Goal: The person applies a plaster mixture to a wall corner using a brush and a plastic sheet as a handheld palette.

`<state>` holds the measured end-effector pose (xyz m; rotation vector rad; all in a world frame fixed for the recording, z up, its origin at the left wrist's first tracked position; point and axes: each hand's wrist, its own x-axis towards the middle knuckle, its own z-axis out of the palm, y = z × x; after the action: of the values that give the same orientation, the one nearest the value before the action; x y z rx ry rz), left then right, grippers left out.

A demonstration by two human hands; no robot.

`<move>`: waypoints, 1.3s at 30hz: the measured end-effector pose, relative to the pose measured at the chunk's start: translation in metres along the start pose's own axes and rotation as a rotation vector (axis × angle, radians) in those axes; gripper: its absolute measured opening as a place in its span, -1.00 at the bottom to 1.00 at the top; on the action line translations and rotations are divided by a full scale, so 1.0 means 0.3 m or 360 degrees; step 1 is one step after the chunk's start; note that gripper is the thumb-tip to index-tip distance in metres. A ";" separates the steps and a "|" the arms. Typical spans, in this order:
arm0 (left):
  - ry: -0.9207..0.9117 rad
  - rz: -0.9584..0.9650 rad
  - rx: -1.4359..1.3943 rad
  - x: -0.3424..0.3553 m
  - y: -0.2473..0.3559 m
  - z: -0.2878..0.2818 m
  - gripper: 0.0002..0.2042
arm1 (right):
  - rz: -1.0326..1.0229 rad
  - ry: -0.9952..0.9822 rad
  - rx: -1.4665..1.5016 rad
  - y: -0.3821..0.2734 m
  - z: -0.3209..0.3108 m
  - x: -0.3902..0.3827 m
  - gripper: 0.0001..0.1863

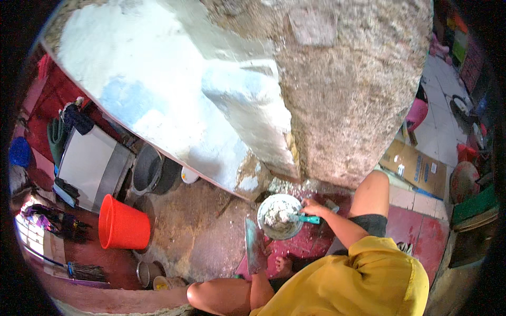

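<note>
A round pail (pixel 261 220) stands on the floor in front of me, with a lumpy whitish plaster mix (pixel 280 215) inside. My right hand (pixel 313 207) is at its right rim, closed around a teal-handled trowel (pixel 310 219). The blade of that trowel reaches into the mix and is partly buried. Low at the middle, my left hand (pixel 258 275) grips a long flat plastering trowel (pixel 254 246), whose greyish-green blade stands up just left of the pail. The left fingers are only partly visible.
Ahead rises a wall, patchy white plaster (pixel 158 63) on the left and rough bare masonry (pixel 358 89) on the right. An orange-red bucket (pixel 124 223) and a dark tub (pixel 147 169) stand left. Flattened cardboard (pixel 416 167) lies right. Crumbs litter the wall's foot.
</note>
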<state>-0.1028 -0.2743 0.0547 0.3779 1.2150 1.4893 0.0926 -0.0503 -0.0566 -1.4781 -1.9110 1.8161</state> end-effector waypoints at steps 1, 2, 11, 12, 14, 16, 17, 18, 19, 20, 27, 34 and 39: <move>0.0032 -0.0011 -0.0095 0.002 0.025 0.009 -0.51 | -0.0113 0.0020 -0.0179 -0.020 -0.009 0.004 -0.53; -0.0078 -0.0155 -0.0311 -0.032 0.121 0.083 -0.53 | -0.0127 0.0086 -0.0218 -0.051 -0.025 -0.040 -0.52; -0.0021 0.0009 -0.0537 0.008 -0.012 -0.060 -0.64 | -0.0265 0.0340 -0.0185 -0.144 -0.150 -0.249 -0.62; 0.0018 -0.0012 -0.0596 0.046 -0.044 -0.105 -0.64 | -0.0269 0.0364 -0.0101 -0.170 -0.179 -0.284 -0.63; 0.0094 -0.0064 -0.0688 0.143 -0.104 -0.197 -0.64 | -0.0552 0.0542 -0.0080 -0.090 -0.231 -0.278 -0.67; 0.0214 -0.0065 -0.0701 0.201 -0.176 -0.306 -0.63 | -0.0628 0.0596 -0.0026 -0.089 -0.265 -0.299 -0.70; 0.0287 -0.0022 -0.0638 0.200 -0.189 -0.347 -0.63 | -0.0625 0.0596 0.0001 -0.108 -0.260 -0.355 -0.71; 0.0366 0.0087 -0.0482 0.198 -0.208 -0.379 -0.63 | -0.0623 0.0594 0.0026 -0.120 -0.262 -0.387 -0.73; 0.0406 0.0182 -0.0331 0.222 -0.217 -0.360 -0.63 | -0.0680 0.0632 0.0056 -0.093 -0.296 -0.411 -0.74; 0.0453 0.0285 -0.0178 0.235 -0.223 -0.349 -0.63 | -0.0739 0.0660 0.0092 -0.051 -0.313 -0.434 -0.75; 0.1041 0.0496 0.1072 0.224 -0.219 -0.260 -0.38 | -0.0596 0.0603 0.0387 -0.014 -0.288 -0.561 -0.80; -0.0137 0.0006 -0.0147 0.133 -0.109 -0.048 -0.40 | -0.0658 0.0452 0.0169 0.005 -0.192 -0.515 -0.65; -0.0486 -0.0042 -0.0463 0.070 -0.012 0.047 -0.43 | -0.0718 0.0183 0.0032 -0.031 -0.209 -0.449 -0.64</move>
<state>-0.0968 -0.2498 0.0499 0.3744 0.7483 1.4966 0.1985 -0.0974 0.0368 -1.0097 -1.9607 1.5080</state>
